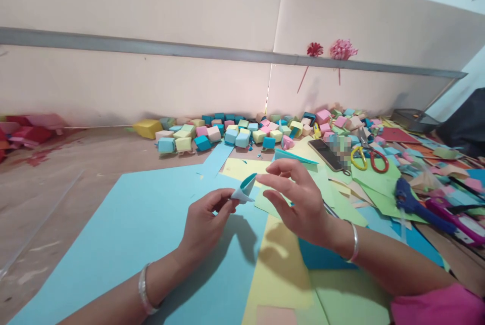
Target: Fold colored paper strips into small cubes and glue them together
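My left hand pinches a small folded blue paper piece, held above a large light-blue sheet. My right hand hovers just to the right of the piece with fingers spread and slightly curled, its fingertips close to the paper but holding nothing. Both wrists wear silver bangles. Yellow and green paper sheets lie under the right hand.
A row of several small coloured paper cubes lies along the wall. A phone, scissors with yellow and red handles, a blue tool and paper scraps lie at the right. Red paper pieces sit at far left.
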{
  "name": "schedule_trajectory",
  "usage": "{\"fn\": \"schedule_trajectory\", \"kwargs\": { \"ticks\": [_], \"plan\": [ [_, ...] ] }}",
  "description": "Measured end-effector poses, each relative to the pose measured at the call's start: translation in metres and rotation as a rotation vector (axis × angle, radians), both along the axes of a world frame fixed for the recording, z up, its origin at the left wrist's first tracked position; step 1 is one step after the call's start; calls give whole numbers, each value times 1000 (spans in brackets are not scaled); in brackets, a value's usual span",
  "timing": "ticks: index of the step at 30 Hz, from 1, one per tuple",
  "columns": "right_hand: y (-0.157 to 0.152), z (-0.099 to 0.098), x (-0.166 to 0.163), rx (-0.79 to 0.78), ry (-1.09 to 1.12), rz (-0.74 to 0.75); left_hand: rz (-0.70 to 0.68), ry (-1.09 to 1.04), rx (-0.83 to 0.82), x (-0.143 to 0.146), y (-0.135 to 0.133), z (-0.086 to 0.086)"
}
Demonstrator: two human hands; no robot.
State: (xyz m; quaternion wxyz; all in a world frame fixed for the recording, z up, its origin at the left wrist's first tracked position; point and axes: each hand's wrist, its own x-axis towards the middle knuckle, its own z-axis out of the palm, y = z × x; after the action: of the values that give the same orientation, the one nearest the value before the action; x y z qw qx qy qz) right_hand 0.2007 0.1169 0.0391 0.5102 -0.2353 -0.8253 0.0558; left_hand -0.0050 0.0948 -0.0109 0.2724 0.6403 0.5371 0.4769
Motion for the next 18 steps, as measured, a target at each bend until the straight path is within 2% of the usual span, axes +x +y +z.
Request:
{"fn": "schedule_trajectory", "kwargs": {
  "ticks": [5,12,18],
  "plan": [
    [-1,0,-1,-28,-20,37,8,112,69,-2,3,-5],
    [3,-1,1,-130,-1,94,50,234,160,-7,8,-2],
    [5,-1,1,-139,-22,104,53,279,198,-9,9,-2]
  ]
}}
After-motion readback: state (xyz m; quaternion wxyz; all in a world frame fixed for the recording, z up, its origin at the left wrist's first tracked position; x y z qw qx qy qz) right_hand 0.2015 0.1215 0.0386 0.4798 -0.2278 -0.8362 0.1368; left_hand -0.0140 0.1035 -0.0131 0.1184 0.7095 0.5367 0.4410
